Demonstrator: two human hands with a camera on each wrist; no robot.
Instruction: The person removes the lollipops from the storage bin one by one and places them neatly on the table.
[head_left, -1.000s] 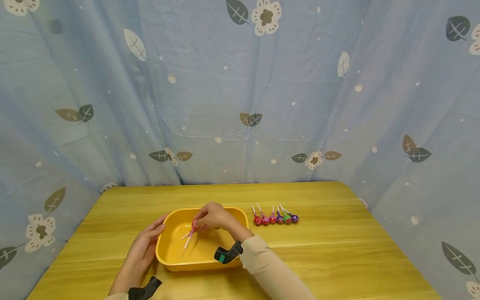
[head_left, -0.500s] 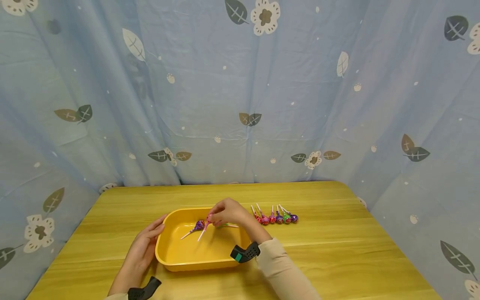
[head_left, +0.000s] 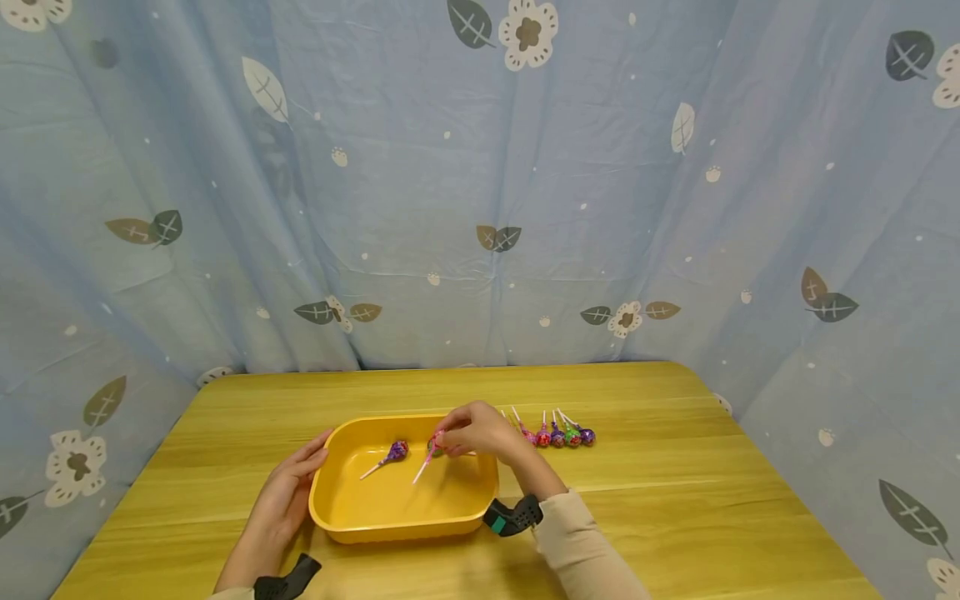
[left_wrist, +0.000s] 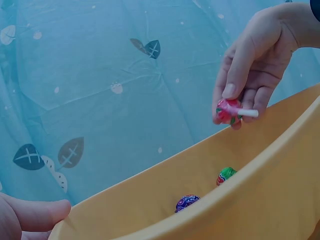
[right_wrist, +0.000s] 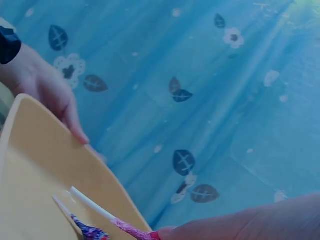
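Observation:
My right hand (head_left: 480, 429) pinches a pink lollipop (left_wrist: 229, 111) by its wrapped candy end, over the right half of a yellow plastic basin (head_left: 405, 529). Its white stick slants down to the left in the head view. Against the basin's left side rests my left hand (head_left: 281, 492), its straight fingers touching the rim. A purple-wrapped lollipop (head_left: 396, 452) lies on the basin floor, stick toward the lower left. Behind the pink one is a green and red lollipop (left_wrist: 226, 175), partly hidden by the right hand in the head view.
Several wrapped lollipops (head_left: 572, 436) lie in a row on the wooden table (head_left: 675, 500), right of the basin, sticks pointing away. The right hand and forearm hide the row's left end. A blue patterned curtain (head_left: 420, 183) hangs behind the table.
My right hand has moved right across the basin with the pink lollipop, uncovering the purple one. The left hand has stayed at the basin's left side.

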